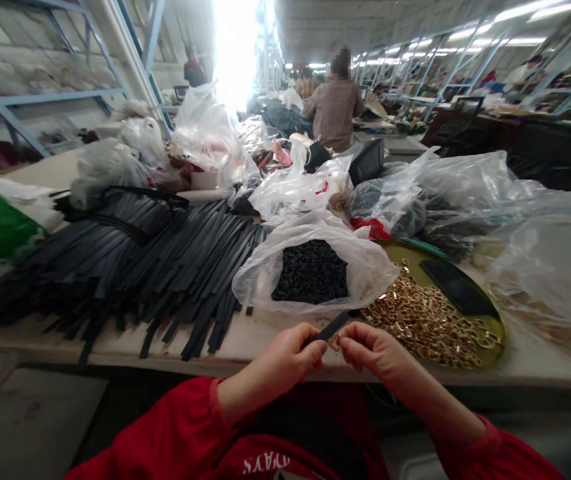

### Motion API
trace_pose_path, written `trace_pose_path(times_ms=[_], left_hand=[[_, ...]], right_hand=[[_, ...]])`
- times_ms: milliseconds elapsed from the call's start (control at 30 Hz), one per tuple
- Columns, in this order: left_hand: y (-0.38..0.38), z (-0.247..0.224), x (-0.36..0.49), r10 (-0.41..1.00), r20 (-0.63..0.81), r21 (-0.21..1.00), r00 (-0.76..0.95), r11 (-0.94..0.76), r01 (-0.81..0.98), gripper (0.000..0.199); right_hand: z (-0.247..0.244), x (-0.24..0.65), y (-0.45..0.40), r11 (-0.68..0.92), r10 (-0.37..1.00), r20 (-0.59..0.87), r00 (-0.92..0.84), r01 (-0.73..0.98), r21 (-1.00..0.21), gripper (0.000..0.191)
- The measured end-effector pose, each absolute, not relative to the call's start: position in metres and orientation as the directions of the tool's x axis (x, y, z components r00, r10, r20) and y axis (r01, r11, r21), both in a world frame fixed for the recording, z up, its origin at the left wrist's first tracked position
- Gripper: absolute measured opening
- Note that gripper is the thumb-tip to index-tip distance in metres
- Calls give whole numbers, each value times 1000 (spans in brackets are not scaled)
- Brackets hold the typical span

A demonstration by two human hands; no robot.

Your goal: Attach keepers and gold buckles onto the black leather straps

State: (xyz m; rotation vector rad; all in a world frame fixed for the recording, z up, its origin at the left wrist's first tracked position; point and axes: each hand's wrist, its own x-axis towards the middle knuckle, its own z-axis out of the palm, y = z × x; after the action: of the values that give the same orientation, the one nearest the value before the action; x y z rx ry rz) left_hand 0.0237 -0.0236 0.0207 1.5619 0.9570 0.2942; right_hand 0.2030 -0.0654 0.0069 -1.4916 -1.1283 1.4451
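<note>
My left hand [299, 348] pinches a flat black strap [334, 326] between thumb and fingers, and the strap's far end sticks out toward the table. Close beside it, my right hand [365, 347] is closed on a small gold buckle [334, 342] that meets the strap; whether the strap passes through it I cannot tell. Just past my hands lies an open plastic bag [250, 283] full of small black pieces [310, 272]. To the right, a round yellow-green tray [496, 343] holds a heap of gold buckles [425, 320].
A large pile of black straps [180, 267] covers the table's left side, some ends hanging over the front edge. A dark flat phone-like slab [458, 287] lies on the tray. Clear plastic bags [470, 187] crowd the back. A person [335, 110] stands farther off, back turned.
</note>
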Motion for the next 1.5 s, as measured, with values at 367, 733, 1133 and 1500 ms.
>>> trace_pose_path(times_ms=[367, 733, 1133, 1500], left_hand=[[-35, 14, -1, 691, -467, 876, 552, 447, 182, 18], [-39, -5, -1, 847, -263, 915, 462, 66, 399, 16], [-36, -10, 0, 681, -455, 885, 574, 272, 378, 17], [-40, -5, -5, 741, -361, 893, 566, 101, 438, 21]], right_hand=[[-13, 150, -77, -354, 935, -345, -87, -150, -923, 28], [-27, 139, -81, -447, 893, -432, -129, -135, -884, 35], [-36, 152, -80, -250, 965, -248, -80, -11, -968, 40], [-33, 156, -93, -360, 918, -295, -264, -244, -901, 48]])
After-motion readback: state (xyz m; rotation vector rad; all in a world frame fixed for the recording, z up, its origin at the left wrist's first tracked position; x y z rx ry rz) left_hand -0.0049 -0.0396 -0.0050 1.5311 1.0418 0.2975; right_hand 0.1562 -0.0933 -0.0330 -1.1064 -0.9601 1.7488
